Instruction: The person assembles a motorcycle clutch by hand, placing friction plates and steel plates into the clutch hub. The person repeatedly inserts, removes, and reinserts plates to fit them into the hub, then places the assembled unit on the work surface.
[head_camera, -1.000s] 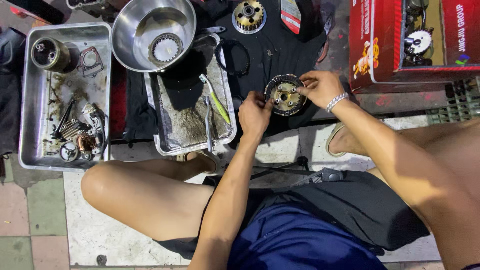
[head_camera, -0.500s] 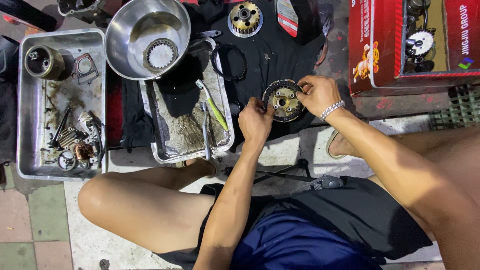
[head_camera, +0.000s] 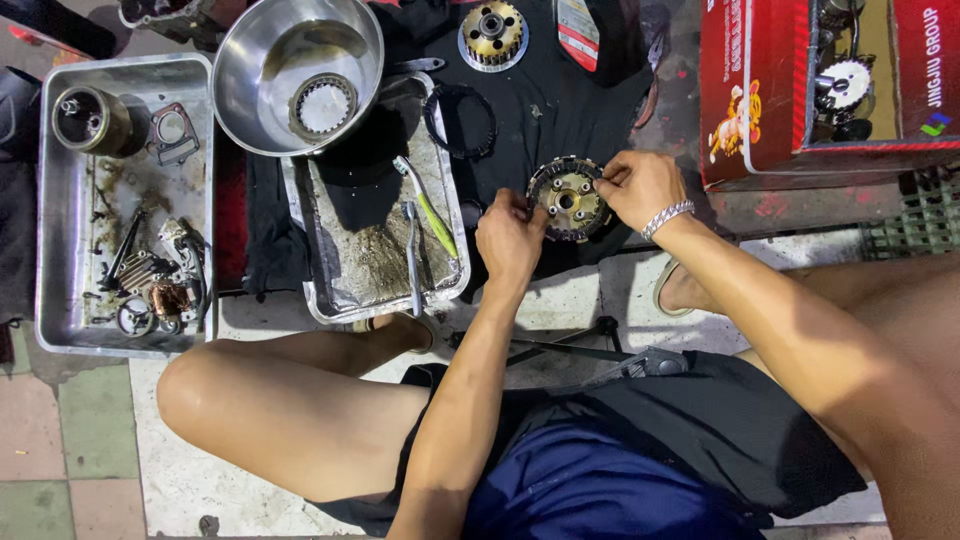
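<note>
- The left hand (head_camera: 510, 238) and right hand (head_camera: 640, 187) hold a round toothed metal hub (head_camera: 567, 198) between them, over a black cloth (head_camera: 560, 100) spread on the floor; judged, the cloth is there to catch oil and small parts.
- Left grip: fingers pinch the hub's near-left rim, steadying it flat, face up.
- Right grip: fingertips pressed together at the hub's right edge; what they pinch, if anything, is too small to make out.
- A bracelet (head_camera: 667, 217) sits on the right wrist.
- Just left of the hub, a greasy tray (head_camera: 330, 300) holds a toothbrush (head_camera: 428, 208) and a thin metal tool (head_camera: 412, 255), within easy reach.
- A steel bowl (head_camera: 262, 60) overlaps that tray's far corner, a toothed ring (head_camera: 322, 106) lying inside.
- A second tray (head_camera: 50, 250), far left, holds springs, a gasket and a cylinder, kept apart.
- A gold gear (head_camera: 492, 32) and dark ring (head_camera: 460, 120) rest on the cloth.
- The red box (head_camera: 760, 90) is cut off at right; its contents are partly hidden.
- The hub's underside cannot be seen.
</note>
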